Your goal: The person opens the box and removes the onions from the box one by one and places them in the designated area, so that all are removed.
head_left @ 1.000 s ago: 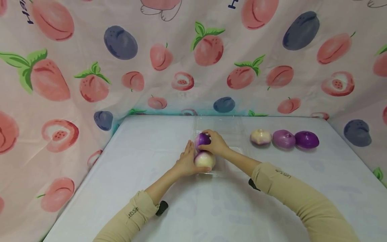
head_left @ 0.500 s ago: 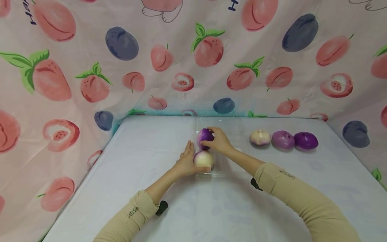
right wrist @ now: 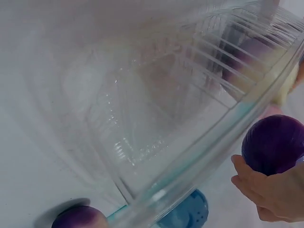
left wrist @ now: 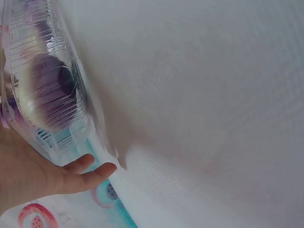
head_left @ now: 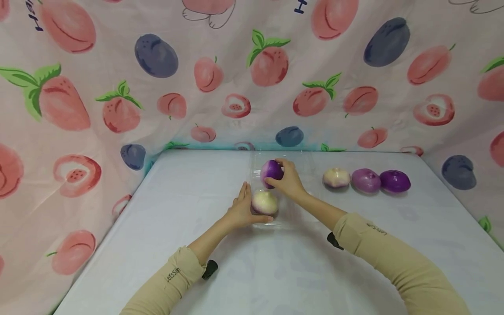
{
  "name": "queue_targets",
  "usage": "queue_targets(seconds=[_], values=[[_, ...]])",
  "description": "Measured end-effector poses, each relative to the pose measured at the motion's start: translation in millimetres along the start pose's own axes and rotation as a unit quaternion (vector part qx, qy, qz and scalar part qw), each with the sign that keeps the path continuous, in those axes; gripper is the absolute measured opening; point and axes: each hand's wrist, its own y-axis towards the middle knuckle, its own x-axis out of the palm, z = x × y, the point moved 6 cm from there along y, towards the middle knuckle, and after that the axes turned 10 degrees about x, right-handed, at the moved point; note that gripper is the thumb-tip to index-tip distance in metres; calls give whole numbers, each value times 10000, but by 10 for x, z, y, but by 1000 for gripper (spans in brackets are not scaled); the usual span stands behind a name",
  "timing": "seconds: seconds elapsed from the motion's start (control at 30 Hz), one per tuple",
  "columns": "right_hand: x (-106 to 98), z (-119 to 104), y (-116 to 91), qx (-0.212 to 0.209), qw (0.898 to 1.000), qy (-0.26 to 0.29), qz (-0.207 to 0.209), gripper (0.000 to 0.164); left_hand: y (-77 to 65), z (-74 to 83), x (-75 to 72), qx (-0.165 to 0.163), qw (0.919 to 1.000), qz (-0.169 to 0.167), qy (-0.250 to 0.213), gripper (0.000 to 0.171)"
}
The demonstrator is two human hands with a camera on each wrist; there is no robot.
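Note:
My right hand [head_left: 290, 178] grips a purple onion [head_left: 271, 173] between thumb and fingers, over the left part of a clear plastic box [right wrist: 223, 114]. In the right wrist view the dark side of this onion shows beyond the box's rim. A cream onion with a purple lower side [head_left: 264, 202] sits inside at the front left corner, point up. My left hand [head_left: 239, 213] rests against that corner, fingers straight along the left wall and thumb stretched along the front edge. Through the ribbed wall in the left wrist view, an onion [left wrist: 52, 90] appears blurred.
Right of the box stand a cream onion [head_left: 336, 178], a light purple onion [head_left: 366, 180] and a dark purple onion [head_left: 395, 181] in a row. The box's transparent lid [head_left: 303, 161] lies open toward the back. A fruit-print cloth [head_left: 236, 65] hangs behind the white table [head_left: 189, 183].
My right hand has lifted the purple onion up and back, away from the cream one, which now sits with its point up. The left hand has stayed at the box's corner.

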Motion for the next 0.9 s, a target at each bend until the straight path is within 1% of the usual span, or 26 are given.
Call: queue_targets(seconds=[0.17,0.27,0.37,0.6,0.77,0.9], values=[[-58,3,8,57,9994,339,48,62,10,-16,-11,-28,10000,6,14,124],[-111,-18,3,62,9986,524,71,62,9,-12,-21,-73,10000,12,-24,126],[-152,-29,6,35,9986,519,79,63,5,-6,-26,-102,9999,20,-63,127],[-237,-50,3,-270,9969,743,26,63,9,-3,-26,-74,10000,48,-43,126],[-311,-57,-53,-441,9972,600,62,66,-2,-12,2,-40,10000,7,-45,127],[-380,-70,-90,-524,9970,571,50,65,-3,3,-5,-33,10000,32,-25,126]])
